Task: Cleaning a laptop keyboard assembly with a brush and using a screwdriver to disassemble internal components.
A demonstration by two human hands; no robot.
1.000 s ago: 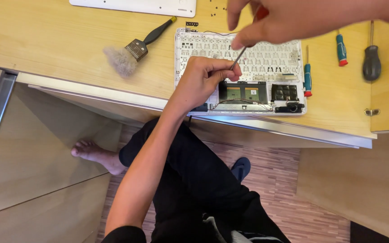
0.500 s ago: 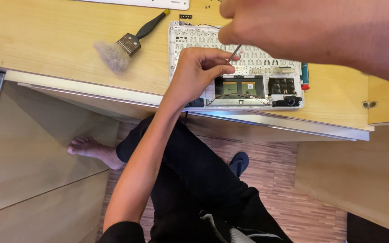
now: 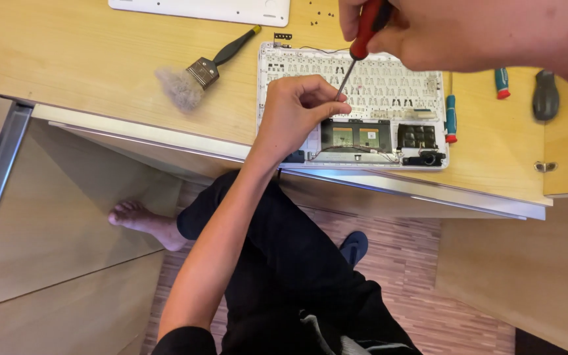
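We note the right hand [image 3: 468,33] gripping the red-handled screwdriver [image 3: 361,46], its shaft slanting down-left to the left hand's [image 3: 294,112] pinched fingertips [image 3: 336,108] — over the opened laptop base [image 3: 389,85] at the desk's [image 3: 67,59] near edge.

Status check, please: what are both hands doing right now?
Right hand grips red-handled screwdriver. Left hand steadies its shaft over opened white laptop base. Nothing blocking.

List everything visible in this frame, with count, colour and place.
Opened laptop base: 1, white, on the desk centre.
Red-handled screwdriver: 1, red handle, tip down on the base.
Brush: 1, black handle, grey bristles, left of the base.
White panel: 1, top edge of the desk.
Small screwdrivers: 2, blue with red tips, right of the base.
Dark-handled tool: 1, far right.
Loose screws: several, dark, above the base.
Desk: 1, light wood.
Left hand: steadies the screwdriver shaft.
Right hand: grips the red handle.
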